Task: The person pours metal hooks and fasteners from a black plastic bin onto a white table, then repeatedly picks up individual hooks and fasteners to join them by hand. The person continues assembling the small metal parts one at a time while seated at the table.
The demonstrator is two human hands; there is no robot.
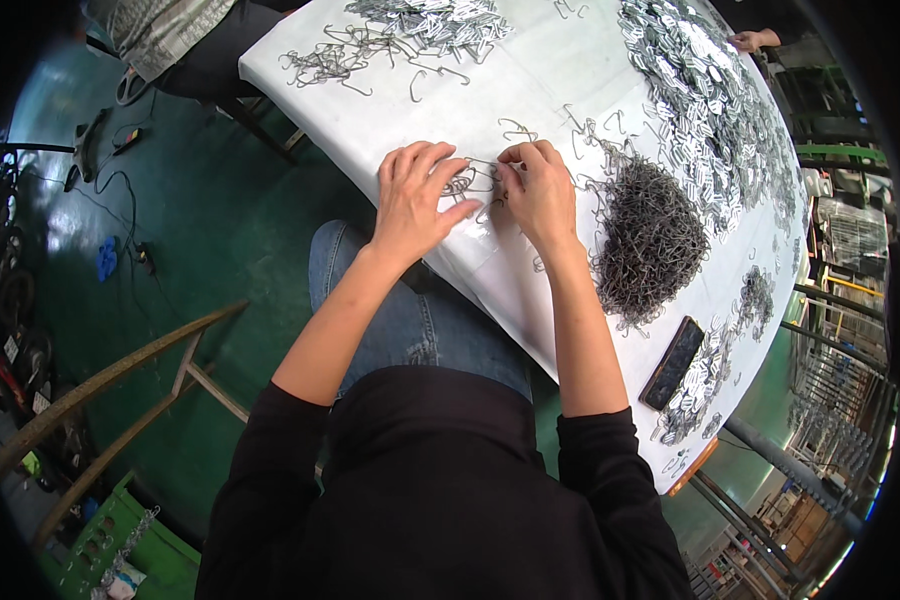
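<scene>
My left hand (pixel 417 196) and my right hand (pixel 537 186) meet over a small cluster of bent metal wire hooks (pixel 473 182) near the front edge of a white-covered table (pixel 530 70). Both hands pinch wire pieces between fingers and thumb. A dense dark heap of tangled wire hooks (pixel 648 240) lies just right of my right hand. A wide spread of flat shiny metal clips (pixel 710 110) covers the far right of the table.
A black phone (pixel 672 362) lies near the table's right edge among loose clips. Another pile of wire pieces (pixel 410 35) sits at the far side, by a seated person (pixel 185 40). Another person's hand (pixel 745 40) shows at top right. Wooden frame (pixel 120 375) stands on the green floor.
</scene>
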